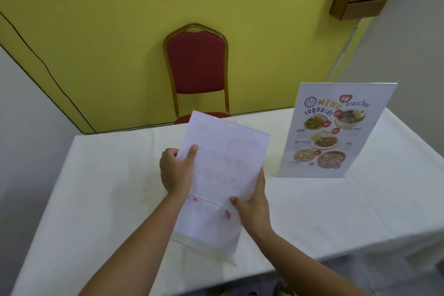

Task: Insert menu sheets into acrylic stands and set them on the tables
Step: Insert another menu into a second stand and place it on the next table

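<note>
The left hand (176, 170) is pinching the left edge of the menu sheet (223, 158), thumb lying on its blank back, fingers hidden behind. The sheet is sitting partly inside the acrylic stand (206, 235), which is being held tilted above the near middle of the desk (108, 187); the stand's clear base is showing at its near end. The right hand (252, 202) is gripping the right edge where sheet and stand overlap. The paper is looking thin and floppy, likely to buckle if pushed from one corner, so holding it by both side edges seems wise; the acrylic is probably stiff and slick. At the right, a filled menu stand (336, 132) is standing upright on the desk.
</note>
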